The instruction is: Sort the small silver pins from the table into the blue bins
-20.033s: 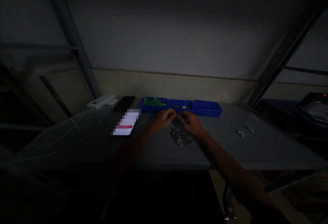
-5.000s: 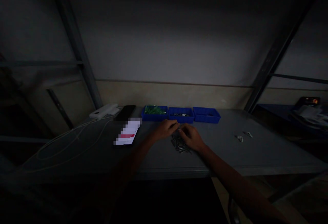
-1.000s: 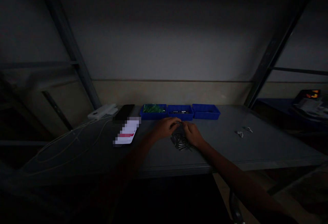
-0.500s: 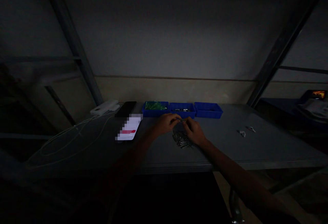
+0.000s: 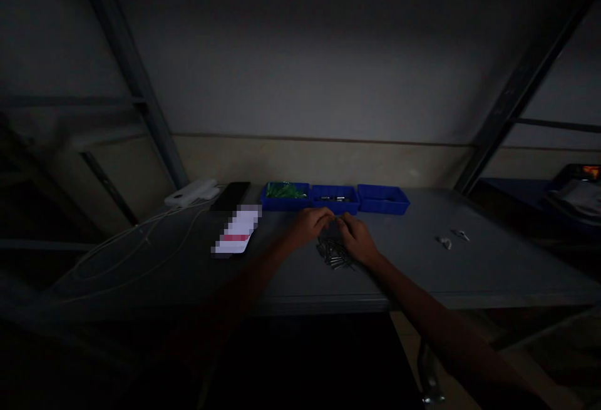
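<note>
My left hand (image 5: pixel 310 223) and my right hand (image 5: pixel 357 238) meet fingertip to fingertip above the grey table (image 5: pixel 291 278). Each is closed in a pinch, and what lies between the fingers is too small and dark to name. Just below them rests a loose pile of thin metal pieces (image 5: pixel 335 256), partly behind my right hand. Beyond my hands stands a blue bin with metal parts (image 5: pixel 335 208), flanked by a blue bin of green pieces (image 5: pixel 284 203) on the left and another blue bin (image 5: pixel 384 206) on the right.
On the left lie a lit phone (image 5: pixel 237 231), a dark flat device (image 5: pixel 231 196) and a white power strip (image 5: pixel 191 193) with trailing cables (image 5: pixel 141 235). Two small whitish items (image 5: pixel 445 243) sit on the right. Metal uprights (image 5: pixel 162 141) frame the table.
My fingertips have drawn closer together, and the small metal piece seen between them is now mostly hidden. The view has shifted slightly; the bins and pile stay put.
</note>
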`<state>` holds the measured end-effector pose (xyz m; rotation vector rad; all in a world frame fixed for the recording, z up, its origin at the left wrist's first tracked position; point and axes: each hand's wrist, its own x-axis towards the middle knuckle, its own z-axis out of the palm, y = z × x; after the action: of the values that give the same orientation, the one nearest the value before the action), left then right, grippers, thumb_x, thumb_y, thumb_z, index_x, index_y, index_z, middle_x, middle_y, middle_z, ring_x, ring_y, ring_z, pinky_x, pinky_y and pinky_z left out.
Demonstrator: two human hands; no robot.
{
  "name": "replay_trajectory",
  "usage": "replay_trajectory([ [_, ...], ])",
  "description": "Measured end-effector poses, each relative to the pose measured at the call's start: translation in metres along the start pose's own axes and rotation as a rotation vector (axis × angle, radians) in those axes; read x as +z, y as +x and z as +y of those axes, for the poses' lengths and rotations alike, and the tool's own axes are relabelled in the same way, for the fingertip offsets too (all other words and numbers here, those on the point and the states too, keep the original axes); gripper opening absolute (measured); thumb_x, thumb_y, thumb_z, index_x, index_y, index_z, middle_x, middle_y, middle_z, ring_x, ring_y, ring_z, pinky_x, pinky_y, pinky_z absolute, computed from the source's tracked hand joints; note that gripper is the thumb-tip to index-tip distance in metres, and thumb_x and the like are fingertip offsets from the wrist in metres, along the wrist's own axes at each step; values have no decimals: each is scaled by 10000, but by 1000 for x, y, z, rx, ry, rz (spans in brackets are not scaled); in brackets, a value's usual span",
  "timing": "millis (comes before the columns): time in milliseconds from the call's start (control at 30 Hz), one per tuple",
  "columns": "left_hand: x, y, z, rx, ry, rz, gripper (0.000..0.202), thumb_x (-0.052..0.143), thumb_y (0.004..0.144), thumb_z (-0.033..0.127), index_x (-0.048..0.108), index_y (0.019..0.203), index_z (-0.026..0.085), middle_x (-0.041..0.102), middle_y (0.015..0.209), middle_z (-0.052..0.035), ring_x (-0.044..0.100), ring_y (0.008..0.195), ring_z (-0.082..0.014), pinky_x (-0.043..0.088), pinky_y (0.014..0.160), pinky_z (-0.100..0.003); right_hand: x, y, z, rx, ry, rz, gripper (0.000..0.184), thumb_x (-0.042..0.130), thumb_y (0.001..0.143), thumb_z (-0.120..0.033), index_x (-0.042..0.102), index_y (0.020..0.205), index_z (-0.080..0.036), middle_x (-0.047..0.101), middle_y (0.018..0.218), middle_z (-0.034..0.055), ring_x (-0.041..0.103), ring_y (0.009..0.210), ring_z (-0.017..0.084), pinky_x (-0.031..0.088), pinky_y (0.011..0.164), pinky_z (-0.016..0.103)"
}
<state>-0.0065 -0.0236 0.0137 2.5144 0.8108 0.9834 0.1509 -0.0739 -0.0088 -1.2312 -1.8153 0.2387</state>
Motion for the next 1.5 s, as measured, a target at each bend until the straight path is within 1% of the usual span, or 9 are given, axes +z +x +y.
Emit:
replay_trajectory([
  [167,5,0,-2,-21,-63,10,240,397,872,223,616,831,134,628,643,14,578,604,-92,417,610,-184,-2,-1,-2,9,16,-9,259,329,869,-351,378,652,-219,429,536,-36,446,508,123,296,519,242],
  [333,7,1,-3,-77,-93,41,261,398,871,238,627,814,127,618,604,14,573,576,-96,410,567,-182,-2,-2,-3,-3,7,-44,246,337,872,-347,409,677,-214,464,556,-24,464,526,127,310,524,241],
  [433,5,1,0,-73,-128,35,239,424,864,252,633,864,135,659,689,-4,601,640,-109,441,615,-195,-3,-1,-2,13,11,-23,251,327,877,-347,419,684,-214,479,561,-21,470,535,129,319,526,240],
  [567,1,0,5,0,-143,43,188,532,810,256,634,928,152,684,888,-40,620,793,-138,466,741,-234,-4,0,0,48,17,18,270,310,877,-370,392,668,-220,471,563,-19,463,533,132,312,522,245],
  [800,-2,0,7,49,-88,29,192,534,786,170,607,963,153,667,859,-30,605,764,-123,470,720,-226,-1,0,1,34,33,-6,304,284,888,-405,381,664,-224,450,555,-31,442,524,125,313,524,241],
  [967,-3,1,6,24,-91,52,166,516,807,182,597,948,149,665,847,-28,608,745,-119,466,690,-213,-1,0,1,23,52,0,259,332,883,-408,466,800,-203,500,604,-28,481,566,128,331,536,234],
  [1133,-4,2,2,-13,-80,74,169,513,817,220,595,949,153,668,838,-22,614,760,-128,463,694,-218,-3,-2,3,15,-9,27,242,401,856,-364,499,968,-173,481,572,-45,440,498,115,305,495,224],
  [1300,-3,2,0,-28,-84,52,160,488,823,210,604,907,138,668,793,-26,605,704,-120,458,666,-217,-4,-1,4,-14,-47,12,238,408,854,-353,532,952,-175,492,579,-39,444,502,110,316,500,219],
  [1500,-1,1,0,-13,-86,30,166,483,828,215,610,909,145,677,850,-31,614,755,-124,456,688,-216,-5,-2,3,-21,-43,19,247,433,840,-348,524,981,-166,493,582,-38,455,503,112,332,513,222],
])
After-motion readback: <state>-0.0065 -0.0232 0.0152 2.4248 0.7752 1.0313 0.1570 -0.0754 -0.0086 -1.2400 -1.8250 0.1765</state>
